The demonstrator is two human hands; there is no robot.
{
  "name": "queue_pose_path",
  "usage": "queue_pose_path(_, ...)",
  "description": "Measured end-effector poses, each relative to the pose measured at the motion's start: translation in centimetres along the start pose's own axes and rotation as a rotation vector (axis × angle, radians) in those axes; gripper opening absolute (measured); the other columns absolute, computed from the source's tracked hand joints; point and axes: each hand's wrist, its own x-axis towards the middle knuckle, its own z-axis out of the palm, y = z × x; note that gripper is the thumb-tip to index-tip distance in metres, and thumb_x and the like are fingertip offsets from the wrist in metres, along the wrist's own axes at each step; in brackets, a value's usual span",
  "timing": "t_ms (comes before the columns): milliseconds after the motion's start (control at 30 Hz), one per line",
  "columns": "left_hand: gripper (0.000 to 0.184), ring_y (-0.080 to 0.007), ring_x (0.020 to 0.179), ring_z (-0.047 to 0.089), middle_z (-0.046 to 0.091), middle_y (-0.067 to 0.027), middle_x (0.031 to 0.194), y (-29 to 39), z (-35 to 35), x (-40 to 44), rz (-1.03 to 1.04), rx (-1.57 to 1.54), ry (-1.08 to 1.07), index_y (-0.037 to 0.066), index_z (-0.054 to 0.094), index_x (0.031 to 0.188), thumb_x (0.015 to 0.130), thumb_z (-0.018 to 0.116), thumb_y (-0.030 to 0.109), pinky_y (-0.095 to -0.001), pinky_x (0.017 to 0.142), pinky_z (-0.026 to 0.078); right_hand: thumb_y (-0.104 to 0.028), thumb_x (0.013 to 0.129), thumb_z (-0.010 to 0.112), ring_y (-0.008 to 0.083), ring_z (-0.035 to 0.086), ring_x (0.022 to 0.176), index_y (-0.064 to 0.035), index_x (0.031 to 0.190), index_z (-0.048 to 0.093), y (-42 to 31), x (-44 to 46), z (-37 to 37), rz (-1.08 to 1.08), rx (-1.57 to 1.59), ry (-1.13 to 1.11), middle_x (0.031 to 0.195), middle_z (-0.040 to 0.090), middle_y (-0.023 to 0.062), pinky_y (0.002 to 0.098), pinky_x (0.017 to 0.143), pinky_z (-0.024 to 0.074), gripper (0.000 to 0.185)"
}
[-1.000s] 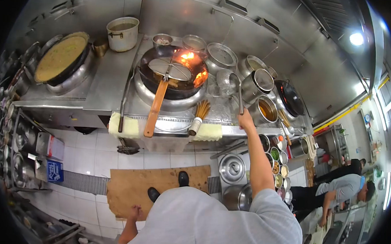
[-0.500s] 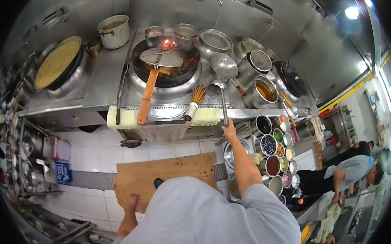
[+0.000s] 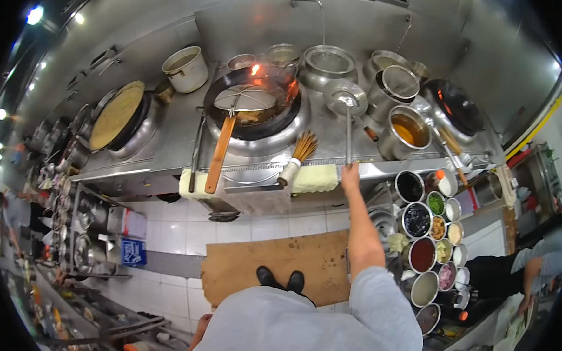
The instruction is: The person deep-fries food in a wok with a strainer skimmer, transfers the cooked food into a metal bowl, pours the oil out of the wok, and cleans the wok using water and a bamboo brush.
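Food (image 3: 250, 117) is in the wok (image 3: 256, 132), with orange flame (image 3: 255, 70) at its far side, so I judge cooking to be under way and the food not yet lifted out. A round strainer (image 3: 243, 99) lies over the wok, its wooden handle (image 3: 221, 153) reaching past the near rim. To the wok's right, the right hand (image 3: 351, 175) grips the ladle (image 3: 349, 138) by its handle, the bowl end over the perforated skimmer (image 3: 334, 95) on the worktop (image 3: 326, 130); whether the two touch is unclear. Between wok and ladle lies the bristle brush (image 3: 305, 148), apparently unused at this point. How cooked the food is cannot be made out under strainer and shadow. The left hand (image 3: 204, 322), well apart from the wok on its near side, is mostly hidden by the shirt, so I cannot tell whether it is clenched or holding anything. Far right of the wok, another person (image 3: 532, 274) is cut off.
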Motion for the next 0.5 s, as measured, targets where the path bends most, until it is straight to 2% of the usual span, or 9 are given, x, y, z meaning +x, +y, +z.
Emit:
queue_pose_path(133,0.021,-0.0133,0.078,0.062,0.069,-0.007,0.087,-3.1,-1.0,-3.3,0.014,-0.026,0.096,0.001,0.067,0.097,0.087,0.059,0.018,-0.0302,0.072,0.051,-0.024,0.08,0.062,0.0365,0.06,0.096,-0.0064,0.113,0.045,5.2,4.7,1.2,0.18,-0.098,-0.14,0.102,0.064,0.0181,0.044,0.084,0.0462,0.041)
queue_pose_path(200,0.022,-0.0143,0.079,0.063,0.069,-0.008,0.086,-3.3,-1.7,-5.7,-0.021,0.054,0.12,0.003,0.067,0.098,0.087,0.059,0.02,-0.0303,0.072,0.051,-0.029,0.079,0.067,0.028,0.06,0.081,-0.0114,0.131,0.041,4.6,3.6,-0.3,0.409,0.286,-0.185,0.099,0.06,0.0095,0.0396,0.076,0.0495,0.06)
queue_pose_path(233,0.023,-0.0153,0.079,0.064,0.069,-0.0089,0.086,-2.7,-1.7,-6.3,-0.05,0.143,0.101,0.004,0.067,0.099,0.087,0.059,0.022,-0.0304,0.072,0.051,-0.028,0.079,0.066,0.0328,0.058,0.09,-0.0094,0.137,0.037,8.7,4.8,0.8,0.089,-0.039,-0.104,0.099,0.06,0.0141,0.0416,0.08,0.0479,0.068)
queue_pose_path(267,0.024,-0.0154,0.078,0.063,0.069,-0.0089,0.085,-2.7,-1.4,-6.8,-0.072,0.166,0.085,0.004,0.067,0.099,0.088,0.059,0.023,-0.0303,0.071,0.051,-0.026,0.077,0.067,0.0386,0.052,0.103,-0.0048,0.137,0.036,6.2,3.0,-1.6,-0.051,-0.348,-0.072,0.107,0.056,0.021,0.0433,0.089,0.0431,0.071)
queue_pose_path(333,0.025,-0.0156,0.077,0.063,0.068,-0.0088,0.083,-2.7,-0.8,-6.9,-0.081,0.131,0.052,0.004,0.067,0.099,0.088,0.058,0.024,-0.0301,0.07,0.051,-0.022,0.078,0.065,0.0416,0.047,0.11,-0.0018,0.136,0.037,4.1,-1.1,-3.8,-0.019,-0.284,0.131,0.117,0.05,0.0259,0.0439,0.095,0.0381,0.067)
queue_pose_path(400,0.026,-0.0158,0.075,0.063,0.068,-0.0088,0.081,-2.7,0.0,-5.9,-0.071,0.061,0.012,0.004,0.067,0.1,0.088,0.058,0.025,-0.0299,0.068,0.051,-0.019,0.081,0.061,0.0419,0.047,0.11,-0.001,0.135,0.038,5.2,-6.5,-5.2,-0.104,-0.185,0.165,0.12,0.047,0.0265,0.0429,0.095,0.0382,0.062)
queue_pose_path(433,0.026,-0.0159,0.074,0.063,0.068,-0.0087,0.08,-2.7,0.2,-5.1,-0.056,0.0,-0.016,0.004,0.066,0.1,0.088,0.058,0.026,-0.0298,0.067,0.051,-0.016,0.083,0.058,0.0399,0.049,0.11,-0.0008,0.135,0.038,7.5,-9.6,-5.3,-0.156,-0.221,0.111,0.117,0.05,0.0252,0.042,0.095,0.0384,0.058)
queue_pose_path(467,0.027,-0.0159,0.073,0.063,0.067,-0.0087,0.079,-2.6,0.4,-4.2,-0.048,-0.077,-0.044,0.004,0.066,0.1,0.088,0.058,0.027,-0.0297,0.067,0.051,-0.016,0.085,0.055,0.0359,0.051,0.109,-0.0002,0.135,0.038,10.3,-13.2,-5.9,-0.003,-0.282,-0.185,0.114,0.052,0.0241,0.0407,0.094,0.0393,0.055)
queue_pose_path(500,0.027,-0.016,0.073,0.063,0.067,-0.0087,0.078,-1.5,0.4,-3.4,-0.059,-0.13,-0.069,0.004,0.066,0.1,0.088,0.058,0.027,-0.0296,0.066,0.051,-0.015,0.086,0.053,0.0314,0.053,0.106,0.0007,0.132,0.042,16.9,-18.1,-4.9,-0.083,-0.222,-0.287,0.108,0.055,0.0217,0.0394,0.091,0.0414,0.05)
